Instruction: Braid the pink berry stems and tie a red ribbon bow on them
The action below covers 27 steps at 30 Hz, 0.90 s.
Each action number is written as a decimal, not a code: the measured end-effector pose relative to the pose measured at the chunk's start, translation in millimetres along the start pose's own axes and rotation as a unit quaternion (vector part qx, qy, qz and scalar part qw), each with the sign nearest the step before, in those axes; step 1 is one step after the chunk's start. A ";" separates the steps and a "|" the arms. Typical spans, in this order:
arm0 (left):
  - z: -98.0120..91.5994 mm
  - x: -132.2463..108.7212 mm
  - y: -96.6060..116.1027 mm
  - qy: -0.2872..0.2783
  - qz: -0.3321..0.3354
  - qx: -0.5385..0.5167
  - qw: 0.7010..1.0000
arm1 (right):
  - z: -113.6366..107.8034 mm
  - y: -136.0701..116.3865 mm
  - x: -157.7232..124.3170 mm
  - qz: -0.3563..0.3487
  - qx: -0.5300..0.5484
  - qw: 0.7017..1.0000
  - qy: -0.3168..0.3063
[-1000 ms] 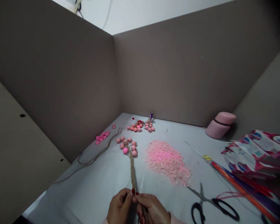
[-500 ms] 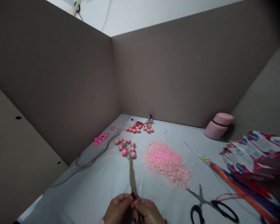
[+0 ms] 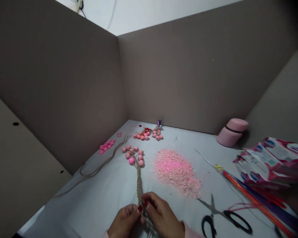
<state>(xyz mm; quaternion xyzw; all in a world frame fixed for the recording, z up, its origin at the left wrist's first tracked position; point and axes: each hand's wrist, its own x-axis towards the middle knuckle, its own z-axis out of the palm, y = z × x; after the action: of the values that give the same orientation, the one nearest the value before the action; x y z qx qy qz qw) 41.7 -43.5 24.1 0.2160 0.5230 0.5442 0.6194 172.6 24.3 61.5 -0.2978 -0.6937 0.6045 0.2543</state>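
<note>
A braided jute cord [image 3: 139, 180] runs across the white table from a cluster of pink beads [image 3: 134, 156] toward me. Both hands pinch its near end at the bottom of the view. My left hand [image 3: 123, 224] is closed on the braid from the left. On the other side, my right hand [image 3: 162, 216] has its fingertips pressed on the loose strands, red nails meeting those of the left.
A heap of pink flakes [image 3: 176, 170] lies right of the braid. Black-handled scissors [image 3: 222, 216] sit at the lower right beside red sticks [image 3: 253, 200] and printed packets [image 3: 270, 163]. Loose cord [image 3: 99, 167], pink discs [image 3: 106, 146], more bead clusters [image 3: 149, 134] and a pink container [image 3: 232, 132] lie further back.
My right hand has moved forward along the braid and shows more of itself; the left hand stays pinched. The view has shifted slightly.
</note>
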 end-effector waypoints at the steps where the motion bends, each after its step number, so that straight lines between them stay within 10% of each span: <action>1: 1.0 -1.1 3.0 -0.007 -0.001 0.022 1.000 | 3.7 3.5 3.5 0.050 0.048 0.997 -0.034; 11: -0.1 -13.8 26.3 0.018 0.036 0.276 0.960 | 8.9 19.1 15.4 0.186 0.097 0.976 -0.063; 16: 6.9 -25.4 43.5 0.043 0.095 0.603 0.790 | 15.1 16.6 17.2 0.192 0.090 0.977 -0.032; 20: 8.4 -32.6 39.1 0.102 0.069 0.682 0.721 | 21.7 18.6 17.0 0.186 0.083 0.979 0.018; 27: 10.2 -23.7 -3.7 0.137 0.069 0.656 0.739 | 27.4 18.2 14.9 0.185 0.111 0.976 0.033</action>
<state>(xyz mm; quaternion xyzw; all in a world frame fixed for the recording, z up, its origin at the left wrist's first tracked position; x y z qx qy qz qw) 55.7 -62.9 34.5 0.5271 0.8136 0.1316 0.2070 144.7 17.9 39.5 -0.4108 -0.5464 0.7042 0.1917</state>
